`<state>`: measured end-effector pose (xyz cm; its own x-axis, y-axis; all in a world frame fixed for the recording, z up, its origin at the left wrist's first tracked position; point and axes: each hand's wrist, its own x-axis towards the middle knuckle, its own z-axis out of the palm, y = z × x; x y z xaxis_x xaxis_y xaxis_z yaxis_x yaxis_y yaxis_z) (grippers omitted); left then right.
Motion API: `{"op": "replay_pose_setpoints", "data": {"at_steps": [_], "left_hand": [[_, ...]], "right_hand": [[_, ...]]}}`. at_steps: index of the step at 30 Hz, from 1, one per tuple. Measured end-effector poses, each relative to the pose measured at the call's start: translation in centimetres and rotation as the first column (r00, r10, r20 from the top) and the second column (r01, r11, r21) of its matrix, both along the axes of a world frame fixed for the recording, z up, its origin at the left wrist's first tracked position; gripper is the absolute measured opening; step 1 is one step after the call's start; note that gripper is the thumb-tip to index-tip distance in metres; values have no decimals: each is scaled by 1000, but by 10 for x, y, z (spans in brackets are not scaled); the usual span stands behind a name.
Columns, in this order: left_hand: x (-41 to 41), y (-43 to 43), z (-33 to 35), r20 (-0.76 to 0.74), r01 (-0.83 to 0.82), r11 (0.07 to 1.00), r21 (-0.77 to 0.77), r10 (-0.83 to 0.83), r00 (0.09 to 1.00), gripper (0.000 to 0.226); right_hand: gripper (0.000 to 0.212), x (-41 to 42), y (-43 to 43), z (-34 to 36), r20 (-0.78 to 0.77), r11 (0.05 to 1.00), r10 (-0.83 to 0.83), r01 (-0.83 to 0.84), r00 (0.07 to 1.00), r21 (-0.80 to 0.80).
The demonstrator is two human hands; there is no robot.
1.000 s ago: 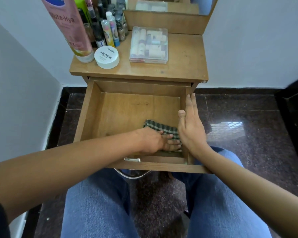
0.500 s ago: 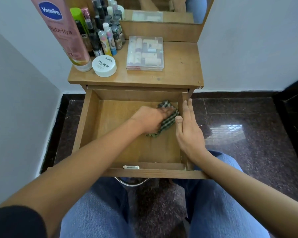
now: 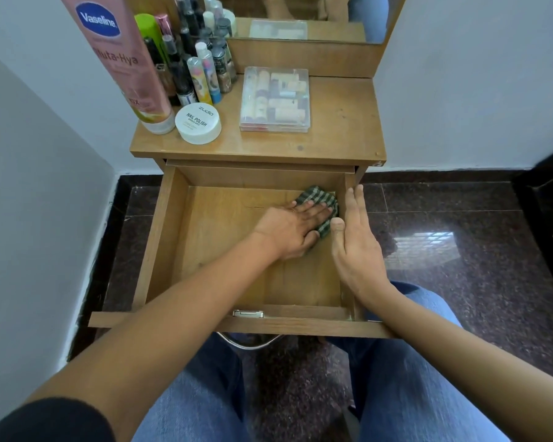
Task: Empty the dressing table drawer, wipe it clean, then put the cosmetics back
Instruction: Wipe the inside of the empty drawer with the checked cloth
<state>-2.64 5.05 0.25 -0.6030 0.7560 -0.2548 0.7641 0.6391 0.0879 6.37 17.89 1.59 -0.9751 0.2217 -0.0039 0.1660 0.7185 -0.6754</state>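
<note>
Head view looks down on a dark polished stone floor (image 3: 479, 282) and a wooden dressing table (image 3: 339, 145) set into a white corner, with a mirror (image 3: 304, 11) rising at its back. Legs in blue jeans (image 3: 406, 387) fill the bottom of the frame.

Below the tabletop the drawer (image 3: 168, 244) is pulled fully out towards the person, and its bare wooden floor holds nothing but a cloth. A curved metal handle (image 3: 249, 342) hangs under its front edge, and a small metal fitting (image 3: 248, 313) sits inside the front wall.

The cosmetics are all up on the tabletop. A tall pink Vaseline bottle (image 3: 122, 65) stands at the left edge, with a cluster of small bottles and tubes (image 3: 201, 71) just behind and beside it. A clear lidded box (image 3: 275, 100) of small items lies flat near the middle. A white round tub (image 3: 198, 122) marked nail polish sits against the foot of the pink bottle.

The right hand (image 3: 353, 250) lies along the drawer's right wall, fingers straight and together, thumb on the inner side of the wall.

The left hand (image 3: 291, 229) reaches into the back right corner of the drawer and presses flat on the green checked cloth (image 3: 323, 197), fingers straight and close together on top of it. The cloth is bunched, touching the drawer floor beside the right wall.
</note>
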Motion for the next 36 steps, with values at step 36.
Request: {"op": "replay_pose_setpoints", "data": {"at_steps": [36], "left_hand": [[8,38,11,67,-317,948,23,315,947,67]], "right_hand": [[52,0,1,6,34,998,-25,27,999,-55]]}}
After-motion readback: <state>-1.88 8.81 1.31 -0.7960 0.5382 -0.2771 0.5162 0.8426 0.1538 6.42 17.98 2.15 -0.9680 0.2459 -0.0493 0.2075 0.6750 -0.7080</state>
